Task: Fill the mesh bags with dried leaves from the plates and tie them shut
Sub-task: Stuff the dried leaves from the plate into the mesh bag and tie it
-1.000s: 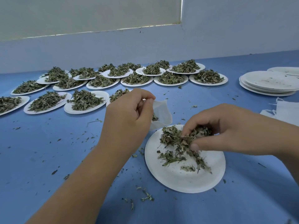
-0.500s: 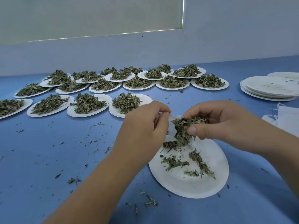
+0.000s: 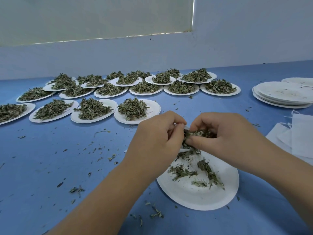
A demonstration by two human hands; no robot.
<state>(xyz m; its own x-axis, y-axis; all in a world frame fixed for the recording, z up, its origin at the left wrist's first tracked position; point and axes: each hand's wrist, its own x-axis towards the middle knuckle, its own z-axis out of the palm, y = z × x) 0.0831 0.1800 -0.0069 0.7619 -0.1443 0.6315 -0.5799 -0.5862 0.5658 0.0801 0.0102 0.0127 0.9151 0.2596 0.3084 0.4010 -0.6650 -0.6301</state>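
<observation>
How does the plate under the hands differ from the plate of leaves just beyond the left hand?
The near plate holds only a few scattered leaf scraps; the far plate carries a full heap. The left hand and right hand are over the near plate; the far plate lies beyond them. Both are white, round, on the blue table.
</observation>
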